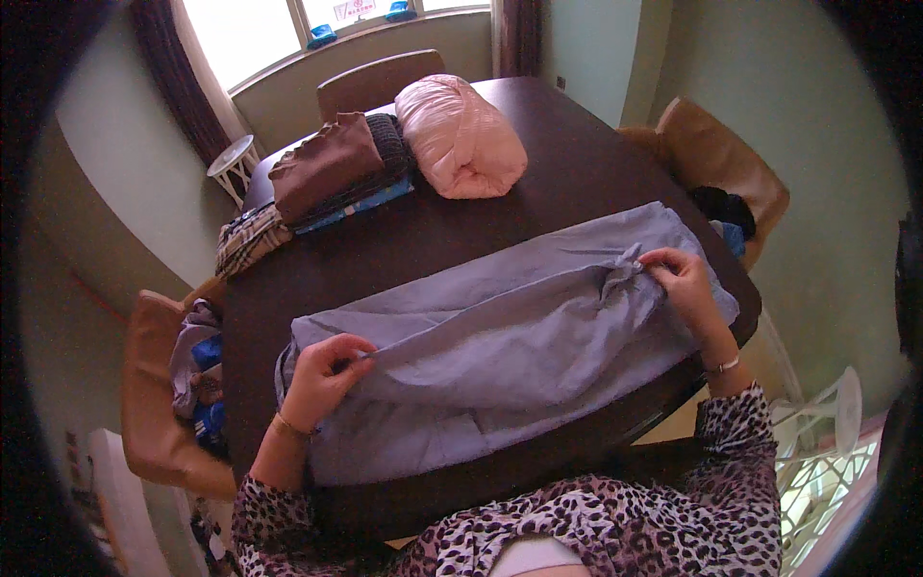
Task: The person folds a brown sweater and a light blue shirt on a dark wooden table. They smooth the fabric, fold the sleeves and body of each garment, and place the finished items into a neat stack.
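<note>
A grey-blue cloth garment (505, 353) lies spread lengthwise across the near part of the dark table (339, 278). Its upper layer is lifted along one edge, which runs fairly straight between my hands. At the left end, my left hand (328, 371) pinches that edge between thumb and fingers. My right hand (678, 278) grips the same edge near the right end, where the fabric bunches into creases. Which part of the garment this edge is, I cannot tell.
Beyond the garment stand a rolled pink quilted bundle (461, 137) and a stack of folded clothes (332, 169). Clothes lie on the tan chair (159, 389) at left and on another chair (721, 159) at right. A white wire-frame stool (815, 425) is at lower right.
</note>
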A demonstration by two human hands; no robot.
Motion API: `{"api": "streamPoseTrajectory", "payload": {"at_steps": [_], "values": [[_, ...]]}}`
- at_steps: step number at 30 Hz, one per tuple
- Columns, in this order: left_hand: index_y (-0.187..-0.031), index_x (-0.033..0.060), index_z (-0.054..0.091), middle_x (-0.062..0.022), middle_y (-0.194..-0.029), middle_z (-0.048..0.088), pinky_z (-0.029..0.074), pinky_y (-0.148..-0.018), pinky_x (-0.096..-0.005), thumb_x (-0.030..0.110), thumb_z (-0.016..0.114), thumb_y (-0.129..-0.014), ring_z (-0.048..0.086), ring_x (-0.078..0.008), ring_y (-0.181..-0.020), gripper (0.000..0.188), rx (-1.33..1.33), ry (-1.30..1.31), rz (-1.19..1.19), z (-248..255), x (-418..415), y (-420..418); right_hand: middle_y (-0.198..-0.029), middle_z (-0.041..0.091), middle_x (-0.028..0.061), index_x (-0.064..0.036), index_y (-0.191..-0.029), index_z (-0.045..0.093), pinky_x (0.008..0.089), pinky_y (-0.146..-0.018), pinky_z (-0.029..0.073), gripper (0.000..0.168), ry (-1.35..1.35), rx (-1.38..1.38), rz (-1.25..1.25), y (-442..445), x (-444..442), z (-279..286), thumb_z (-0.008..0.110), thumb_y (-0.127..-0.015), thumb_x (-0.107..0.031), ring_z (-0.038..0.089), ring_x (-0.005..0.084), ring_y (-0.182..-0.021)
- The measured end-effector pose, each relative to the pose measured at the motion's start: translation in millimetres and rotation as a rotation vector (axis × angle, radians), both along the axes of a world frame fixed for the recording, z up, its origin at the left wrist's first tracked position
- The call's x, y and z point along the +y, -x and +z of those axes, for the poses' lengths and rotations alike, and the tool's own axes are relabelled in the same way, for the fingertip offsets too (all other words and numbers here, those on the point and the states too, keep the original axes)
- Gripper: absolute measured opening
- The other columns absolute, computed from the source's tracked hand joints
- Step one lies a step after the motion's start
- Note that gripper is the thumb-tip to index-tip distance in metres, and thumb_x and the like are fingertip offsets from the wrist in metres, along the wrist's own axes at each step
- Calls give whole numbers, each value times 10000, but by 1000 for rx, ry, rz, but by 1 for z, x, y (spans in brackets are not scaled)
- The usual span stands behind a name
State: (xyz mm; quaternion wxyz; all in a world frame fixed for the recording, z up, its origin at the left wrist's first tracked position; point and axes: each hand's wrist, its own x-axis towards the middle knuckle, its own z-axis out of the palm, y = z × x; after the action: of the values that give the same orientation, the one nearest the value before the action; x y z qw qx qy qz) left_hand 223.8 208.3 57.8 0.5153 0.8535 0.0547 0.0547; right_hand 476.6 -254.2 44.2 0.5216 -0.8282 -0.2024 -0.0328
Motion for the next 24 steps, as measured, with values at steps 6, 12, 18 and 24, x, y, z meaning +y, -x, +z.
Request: {"api": "streamPoseTrajectory", "payload": {"at_steps": [6,12,18,24], "values": [[-994,21,695,-73,-866,690,493,-689,-262,38,685,-887,620,-138,-766,109,-134,-319,37,-11,-11,-7,-1002,720,93,-33,-999,750,314,-836,531,151,217,-70,55,-9,-12,-11,653,-887,-5,680,190,-917],[-1194,63,663,-160,-1326,603,463,-1013,-462,86,692,-867,542,-385,-1259,329,-449,-773,-209,11,-51,-1,-1319,607,175,-92,-1169,692,490,-1052,417,318,408,-561,170,48,36,23,704,-872,-205,536,374,-1269],[-1483,139,463,-172,-1571,368,196,-1199,-559,305,688,-906,249,-394,-1495,642,-74,-906,-338,8,-67,4,-1595,339,163,-183,-1468,493,608,-1182,97,690,754,-526,489,66,59,-5,681,-880,-490,154,418,-1515],[-1269,80,637,-159,-1265,631,429,-1039,-450,273,691,-912,537,-350,-1238,409,-145,-659,-132,13,10,13,-1616,299,154,-182,-1476,485,586,-1187,124,729,860,-485,474,86,62,29,698,-857,-503,164,412,-1516]]}}
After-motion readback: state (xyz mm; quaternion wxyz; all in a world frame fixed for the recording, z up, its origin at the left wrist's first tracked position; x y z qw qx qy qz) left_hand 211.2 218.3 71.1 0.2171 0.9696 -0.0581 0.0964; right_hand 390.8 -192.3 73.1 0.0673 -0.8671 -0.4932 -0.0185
